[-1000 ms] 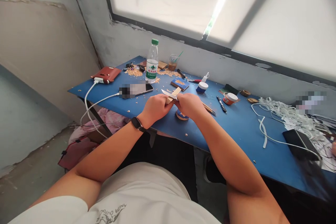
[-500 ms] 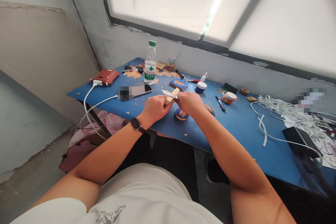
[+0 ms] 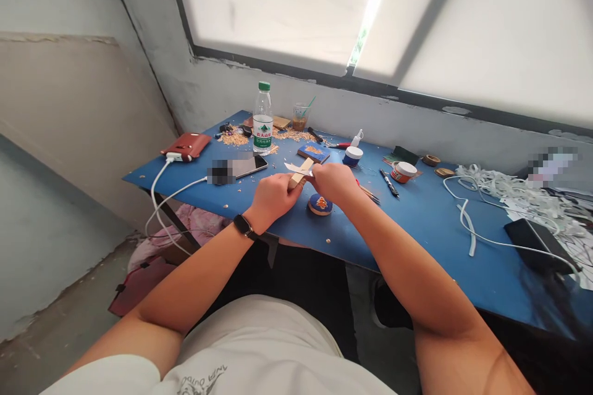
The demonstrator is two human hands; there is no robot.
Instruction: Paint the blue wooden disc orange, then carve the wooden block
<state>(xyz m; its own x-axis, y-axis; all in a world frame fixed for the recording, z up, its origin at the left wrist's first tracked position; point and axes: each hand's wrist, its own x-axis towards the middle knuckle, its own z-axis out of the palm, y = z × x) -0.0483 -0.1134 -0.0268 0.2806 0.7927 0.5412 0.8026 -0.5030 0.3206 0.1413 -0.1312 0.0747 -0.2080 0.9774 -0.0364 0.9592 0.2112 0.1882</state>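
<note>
My left hand (image 3: 274, 199), with a black watch on its wrist, is closed around a pale wooden block (image 3: 301, 174) above the blue table. In my right hand (image 3: 334, 182) is a knife (image 3: 298, 170), its blade pointing left and lying across the block. Just below my hands, a round wooden piece with a blue top and an orange figure (image 3: 320, 204) rests on the table. A blue rectangular piece with an orange pattern (image 3: 313, 153) lies behind the block.
A water bottle (image 3: 263, 120), a phone (image 3: 248, 165) and a red-brown case (image 3: 186, 147) stand or lie to the left. Wood shavings (image 3: 233, 136) are scattered behind. Rightward are paint jars (image 3: 404, 171), a marker (image 3: 389, 182), cables and a black box (image 3: 537, 245).
The whole view has shifted slightly, so the table sits a little lower. Both hands keep their grips, and the knife blade has tilted slightly against the block.
</note>
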